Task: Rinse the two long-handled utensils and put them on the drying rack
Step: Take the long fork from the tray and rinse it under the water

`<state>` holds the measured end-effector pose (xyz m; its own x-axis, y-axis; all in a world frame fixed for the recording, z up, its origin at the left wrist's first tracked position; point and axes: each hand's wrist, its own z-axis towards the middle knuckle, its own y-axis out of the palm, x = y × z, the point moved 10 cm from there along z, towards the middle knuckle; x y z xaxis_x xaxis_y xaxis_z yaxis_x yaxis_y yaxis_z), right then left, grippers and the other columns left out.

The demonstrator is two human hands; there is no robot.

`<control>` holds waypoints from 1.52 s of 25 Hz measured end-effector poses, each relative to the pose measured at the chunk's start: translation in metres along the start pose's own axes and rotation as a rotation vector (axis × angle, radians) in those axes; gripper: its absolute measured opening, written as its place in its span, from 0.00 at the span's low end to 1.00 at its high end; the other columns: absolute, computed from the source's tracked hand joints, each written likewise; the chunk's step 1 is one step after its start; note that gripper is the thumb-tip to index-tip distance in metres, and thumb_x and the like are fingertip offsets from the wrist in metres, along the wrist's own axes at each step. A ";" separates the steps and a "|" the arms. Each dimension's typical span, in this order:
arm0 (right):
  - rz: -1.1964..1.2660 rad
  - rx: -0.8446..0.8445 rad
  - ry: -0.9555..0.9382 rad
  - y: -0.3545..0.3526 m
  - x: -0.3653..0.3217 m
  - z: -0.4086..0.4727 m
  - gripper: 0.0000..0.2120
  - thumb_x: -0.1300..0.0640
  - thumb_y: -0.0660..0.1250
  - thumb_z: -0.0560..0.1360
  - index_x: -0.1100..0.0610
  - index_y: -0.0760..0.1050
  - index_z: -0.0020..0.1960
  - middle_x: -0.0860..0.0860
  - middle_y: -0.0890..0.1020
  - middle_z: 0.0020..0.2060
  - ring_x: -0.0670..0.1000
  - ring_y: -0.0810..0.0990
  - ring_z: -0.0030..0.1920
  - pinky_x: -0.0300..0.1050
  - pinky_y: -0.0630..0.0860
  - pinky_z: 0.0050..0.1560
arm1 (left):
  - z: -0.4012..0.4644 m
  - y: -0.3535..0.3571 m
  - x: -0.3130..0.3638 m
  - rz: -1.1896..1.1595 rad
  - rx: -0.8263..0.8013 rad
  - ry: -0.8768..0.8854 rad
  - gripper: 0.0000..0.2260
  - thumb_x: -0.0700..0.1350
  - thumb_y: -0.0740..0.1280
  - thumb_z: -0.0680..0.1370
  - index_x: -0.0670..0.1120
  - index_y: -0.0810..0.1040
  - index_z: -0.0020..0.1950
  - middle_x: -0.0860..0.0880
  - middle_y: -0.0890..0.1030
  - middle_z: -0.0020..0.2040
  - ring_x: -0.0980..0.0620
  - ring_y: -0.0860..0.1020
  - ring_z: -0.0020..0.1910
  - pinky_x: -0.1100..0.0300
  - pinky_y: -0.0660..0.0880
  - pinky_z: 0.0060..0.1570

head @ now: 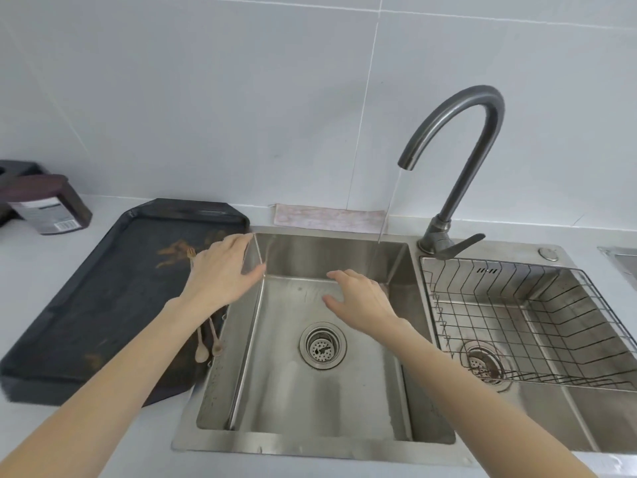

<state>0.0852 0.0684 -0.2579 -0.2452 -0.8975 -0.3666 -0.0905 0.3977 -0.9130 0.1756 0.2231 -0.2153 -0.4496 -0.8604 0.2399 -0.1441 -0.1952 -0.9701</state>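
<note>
Two long-handled wooden utensils (206, 343) lie side by side on a dark tray (103, 305) left of the sink, their spoon ends toward me; my left arm covers their middle. My left hand (220, 270) hovers over the tray's right edge, fingers spread, holding nothing. My right hand (362, 298) is over the left sink basin (327, 391), fingers apart and empty, just left of the water stream. A wire drying rack (531, 322) sits in the right basin.
A grey gooseneck faucet (458, 146) runs a thin stream of water into the left basin. A folded cloth (327, 219) lies behind the sink. Dark containers (44, 205) stand at the far left on the white counter.
</note>
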 end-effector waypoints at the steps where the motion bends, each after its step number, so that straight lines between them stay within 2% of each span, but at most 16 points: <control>1: 0.020 -0.007 -0.004 0.006 -0.011 0.005 0.22 0.51 0.59 0.77 0.57 0.66 0.69 0.55 0.75 0.64 0.57 0.73 0.64 0.48 0.68 0.63 | 0.000 0.003 -0.013 -0.011 -0.019 -0.019 0.27 0.54 0.59 0.77 0.45 0.58 0.74 0.45 0.63 0.74 0.44 0.65 0.71 0.48 0.65 0.67; 4: 0.112 -0.046 -0.006 0.025 -0.042 0.022 0.19 0.53 0.59 0.77 0.55 0.69 0.67 0.53 0.77 0.61 0.55 0.75 0.62 0.47 0.71 0.58 | 0.004 0.013 -0.048 -0.055 -0.047 -0.086 0.24 0.52 0.59 0.78 0.45 0.62 0.72 0.44 0.67 0.72 0.44 0.69 0.68 0.48 0.69 0.64; 8: 0.265 -0.149 0.057 0.065 -0.076 0.037 0.14 0.54 0.59 0.76 0.55 0.74 0.60 0.53 0.81 0.56 0.56 0.78 0.58 0.47 0.73 0.55 | 0.007 0.034 -0.095 -0.116 -0.087 -0.227 0.18 0.50 0.60 0.78 0.43 0.70 0.65 0.44 0.75 0.63 0.44 0.76 0.57 0.51 0.73 0.55; 11: 0.343 -0.222 0.104 0.095 -0.092 0.039 0.12 0.52 0.60 0.75 0.56 0.76 0.55 0.54 0.82 0.54 0.57 0.79 0.55 0.47 0.74 0.54 | 0.002 0.056 -0.113 -0.124 -0.143 -0.313 0.15 0.50 0.61 0.77 0.42 0.73 0.58 0.43 0.77 0.56 0.44 0.77 0.52 0.52 0.74 0.51; 14: 0.367 -0.281 0.128 0.122 -0.107 0.041 0.12 0.50 0.62 0.75 0.57 0.77 0.52 0.55 0.83 0.52 0.57 0.79 0.54 0.47 0.75 0.53 | -0.006 0.076 -0.125 -0.136 -0.181 -0.377 0.13 0.50 0.60 0.77 0.42 0.73 0.55 0.43 0.77 0.54 0.43 0.76 0.53 0.53 0.72 0.48; 18: 0.352 -0.326 0.182 0.147 -0.117 0.042 0.09 0.49 0.63 0.72 0.54 0.75 0.46 0.54 0.84 0.49 0.56 0.80 0.52 0.46 0.76 0.51 | -0.013 0.093 -0.137 -0.096 -0.215 -0.436 0.15 0.53 0.59 0.77 0.43 0.74 0.54 0.45 0.79 0.54 0.43 0.77 0.54 0.54 0.73 0.48; 25: 0.286 -0.319 0.194 0.155 -0.119 0.045 0.11 0.57 0.61 0.73 0.58 0.78 0.53 0.58 0.82 0.52 0.61 0.79 0.54 0.49 0.76 0.52 | -0.017 0.100 -0.137 -0.117 -0.204 -0.468 0.15 0.54 0.60 0.77 0.47 0.81 0.49 0.45 0.83 0.50 0.43 0.80 0.51 0.56 0.74 0.46; 30: 0.330 -0.328 0.202 0.150 -0.115 0.041 0.09 0.59 0.60 0.73 0.56 0.77 0.51 0.57 0.83 0.52 0.60 0.79 0.55 0.48 0.76 0.53 | -0.022 0.095 -0.132 -0.287 -0.145 -0.530 0.12 0.52 0.61 0.77 0.48 0.80 0.51 0.47 0.83 0.52 0.43 0.78 0.54 0.56 0.73 0.49; 33: 0.351 -0.296 0.200 0.143 -0.107 0.040 0.04 0.58 0.61 0.73 0.51 0.73 0.44 0.56 0.84 0.50 0.58 0.80 0.54 0.46 0.75 0.51 | -0.020 0.096 -0.124 -0.476 -0.110 -0.522 0.11 0.51 0.62 0.76 0.48 0.79 0.52 0.48 0.82 0.55 0.45 0.77 0.56 0.55 0.73 0.52; 34: 0.370 -0.279 0.210 0.140 -0.103 0.039 0.05 0.58 0.61 0.73 0.49 0.70 0.39 0.56 0.84 0.49 0.57 0.80 0.53 0.46 0.76 0.51 | -0.019 0.096 -0.119 -0.542 -0.106 -0.506 0.10 0.51 0.63 0.76 0.47 0.79 0.51 0.48 0.82 0.54 0.45 0.77 0.57 0.54 0.72 0.53; 36: 0.420 -0.247 0.226 0.133 -0.092 0.035 0.11 0.58 0.61 0.71 0.48 0.65 0.33 0.55 0.86 0.46 0.57 0.81 0.51 0.48 0.78 0.52 | -0.016 0.094 -0.104 -0.644 -0.107 -0.447 0.09 0.49 0.64 0.76 0.47 0.79 0.49 0.47 0.82 0.51 0.46 0.78 0.55 0.56 0.71 0.54; 38: 0.469 -0.223 0.231 0.124 -0.080 0.030 0.12 0.58 0.62 0.71 0.47 0.65 0.32 0.54 0.86 0.43 0.55 0.81 0.48 0.47 0.78 0.49 | -0.014 0.091 -0.085 -0.700 -0.112 -0.387 0.06 0.48 0.64 0.76 0.48 0.79 0.45 0.48 0.81 0.44 0.48 0.79 0.48 0.58 0.70 0.51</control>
<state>0.1225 0.1843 -0.3471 -0.5108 -0.5604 -0.6520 -0.1171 0.7967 -0.5930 0.1887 0.2854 -0.3231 0.1123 -0.6618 0.7412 -0.3761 -0.7188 -0.5848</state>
